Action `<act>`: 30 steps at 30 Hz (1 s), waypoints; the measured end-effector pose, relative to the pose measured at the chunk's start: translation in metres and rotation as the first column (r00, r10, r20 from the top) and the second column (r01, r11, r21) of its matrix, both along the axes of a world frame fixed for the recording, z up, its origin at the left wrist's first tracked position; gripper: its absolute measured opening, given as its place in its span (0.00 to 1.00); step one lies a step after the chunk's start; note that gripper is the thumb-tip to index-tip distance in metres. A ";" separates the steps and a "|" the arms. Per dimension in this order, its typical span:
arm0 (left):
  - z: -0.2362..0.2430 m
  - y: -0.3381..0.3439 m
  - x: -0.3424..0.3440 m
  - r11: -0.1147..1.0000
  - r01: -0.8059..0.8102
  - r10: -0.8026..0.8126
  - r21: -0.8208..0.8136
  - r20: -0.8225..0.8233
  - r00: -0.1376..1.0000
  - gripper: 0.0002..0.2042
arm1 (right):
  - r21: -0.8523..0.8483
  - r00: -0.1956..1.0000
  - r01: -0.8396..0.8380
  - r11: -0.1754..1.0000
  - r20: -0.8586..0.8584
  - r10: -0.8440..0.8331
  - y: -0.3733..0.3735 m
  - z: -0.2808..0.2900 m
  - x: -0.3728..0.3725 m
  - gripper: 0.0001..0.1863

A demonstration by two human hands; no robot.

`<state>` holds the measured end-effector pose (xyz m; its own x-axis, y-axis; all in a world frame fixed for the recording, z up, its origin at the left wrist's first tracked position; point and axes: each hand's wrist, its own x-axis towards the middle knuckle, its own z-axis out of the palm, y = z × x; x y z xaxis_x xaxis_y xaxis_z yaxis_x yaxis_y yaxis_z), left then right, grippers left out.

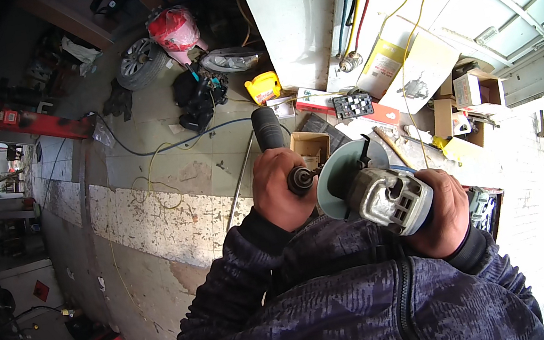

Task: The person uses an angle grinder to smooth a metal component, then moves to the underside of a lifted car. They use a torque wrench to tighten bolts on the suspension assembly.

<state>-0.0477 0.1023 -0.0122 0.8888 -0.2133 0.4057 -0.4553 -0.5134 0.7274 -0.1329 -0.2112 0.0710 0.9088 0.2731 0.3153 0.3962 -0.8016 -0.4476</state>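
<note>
My left hand point(277, 194) is closed round a black cylindrical part point(268, 130). Its thick barrel sticks up beyond my fingers, and a dark round end with a short stud point(301, 179) shows beside my thumb. I cannot make out its exact kind. An angle grinder point(392, 200) with a silver gear head is in my right hand point(439, 214), whose fingers wrap round its body. The grinder's pale green disc point(341, 177) stands on edge close to the stud; whether they touch cannot be seen. Most of the grinder's body is hidden by my hand.
Beyond my hands lie an open cardboard box point(311, 148), a black tray of small parts point(354, 105) and a yellow jug point(263, 88). A hose point(176, 143) and thin cables cross the floor. Farther off are a wheel point(142, 63), a headlight point(231, 59) and red lift arms point(33, 121).
</note>
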 end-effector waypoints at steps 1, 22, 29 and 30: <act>-0.001 0.000 0.000 1.000 0.001 -0.001 0.000 0.001 1.000 0.18 | -0.002 1.000 0.004 1.000 -0.008 -0.004 0.000 0.000 0.000 0.50; -0.004 0.000 0.002 1.000 -0.019 0.019 -0.003 0.011 1.000 0.19 | 0.016 1.000 -0.002 1.000 -0.010 0.002 0.002 -0.001 0.002 0.49; -0.005 0.000 0.003 1.000 -0.012 0.012 -0.011 0.022 1.000 0.20 | 0.010 1.000 -0.010 1.000 0.003 0.010 0.003 0.000 0.004 0.50; -0.005 0.000 0.003 1.000 -0.011 0.011 -0.009 0.020 1.000 0.20 | 0.010 1.000 -0.011 1.000 0.002 0.011 0.003 0.000 0.005 0.50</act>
<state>-0.0442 0.1025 -0.0173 0.8829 -0.1995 0.4250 -0.4637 -0.5121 0.7230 -0.1283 -0.2080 0.0711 0.9053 0.2799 0.3195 0.4056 -0.7928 -0.4550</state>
